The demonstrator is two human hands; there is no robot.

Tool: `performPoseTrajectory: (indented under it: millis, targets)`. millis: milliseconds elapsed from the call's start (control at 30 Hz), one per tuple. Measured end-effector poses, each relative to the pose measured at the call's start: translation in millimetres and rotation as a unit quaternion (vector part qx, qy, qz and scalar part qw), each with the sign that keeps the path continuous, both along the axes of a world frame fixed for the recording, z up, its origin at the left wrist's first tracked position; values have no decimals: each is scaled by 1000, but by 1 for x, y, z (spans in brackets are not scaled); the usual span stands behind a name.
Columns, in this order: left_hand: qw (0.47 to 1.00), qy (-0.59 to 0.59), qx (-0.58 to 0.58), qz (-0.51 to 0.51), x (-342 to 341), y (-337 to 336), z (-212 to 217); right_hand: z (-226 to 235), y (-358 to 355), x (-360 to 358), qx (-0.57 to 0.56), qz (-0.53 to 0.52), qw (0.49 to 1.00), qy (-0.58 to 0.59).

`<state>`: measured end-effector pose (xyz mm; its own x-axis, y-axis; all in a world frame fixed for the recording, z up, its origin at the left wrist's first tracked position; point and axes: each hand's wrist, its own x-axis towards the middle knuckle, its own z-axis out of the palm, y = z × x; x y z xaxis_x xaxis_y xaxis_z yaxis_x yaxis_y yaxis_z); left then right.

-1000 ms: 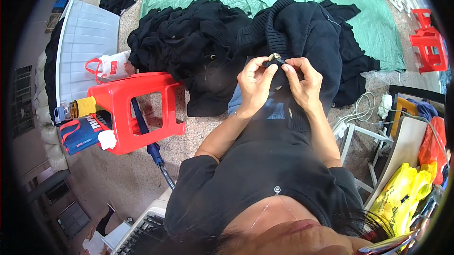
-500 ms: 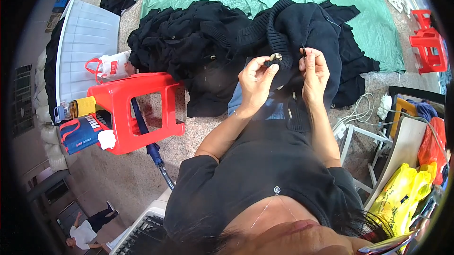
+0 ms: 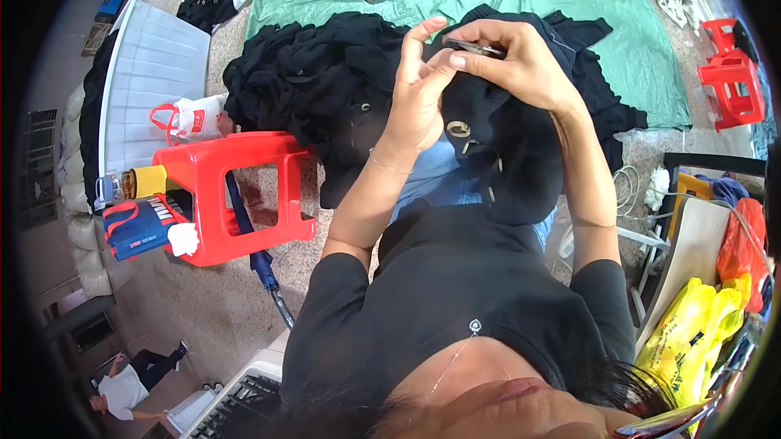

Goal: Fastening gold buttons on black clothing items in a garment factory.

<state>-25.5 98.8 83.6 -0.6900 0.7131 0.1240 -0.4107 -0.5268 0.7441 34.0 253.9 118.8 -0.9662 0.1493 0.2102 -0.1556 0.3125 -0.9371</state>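
A black knitted cardigan (image 3: 521, 162) with brown buttons (image 3: 460, 128) lies over my lap. My left hand (image 3: 416, 101) is closed on the upper part of it, thumb pressed in and one finger raised. Just to its right, my right hand (image 3: 525, 61) grips small metal thread snips (image 3: 476, 48), their tip close to my left fingertips. The bit of knit between the two hands is mostly hidden by my fingers.
A heap of black knitwear (image 3: 325, 85) lies ahead on the left, beside a green sheet (image 3: 602, 65). To my left stands a red stool (image 3: 244, 146) with a blue bag (image 3: 142, 227) and a bottle (image 3: 130, 184). Yellow plastic bags (image 3: 691, 333) sit at the right.
My right hand has swung left and up with the snips, meeting my left hand. The left hand has risen slightly, and the cardigan's buttoned edge now hangs below both hands.
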Motion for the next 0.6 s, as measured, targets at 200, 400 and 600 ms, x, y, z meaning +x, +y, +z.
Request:
performPoseTrajectory:
  millis: [200,400,600]
  targets:
    - [993,-55,7,-106,22,-23,-18,11,-5,-7,24,-82,993,79]
    - [993,-21,-80,-83,27,-72,56,88,-3,-2,18,-163,968,192]
    - [967,184,-170,-44,29,-107,124,141,-44,25,4,-174,952,252]
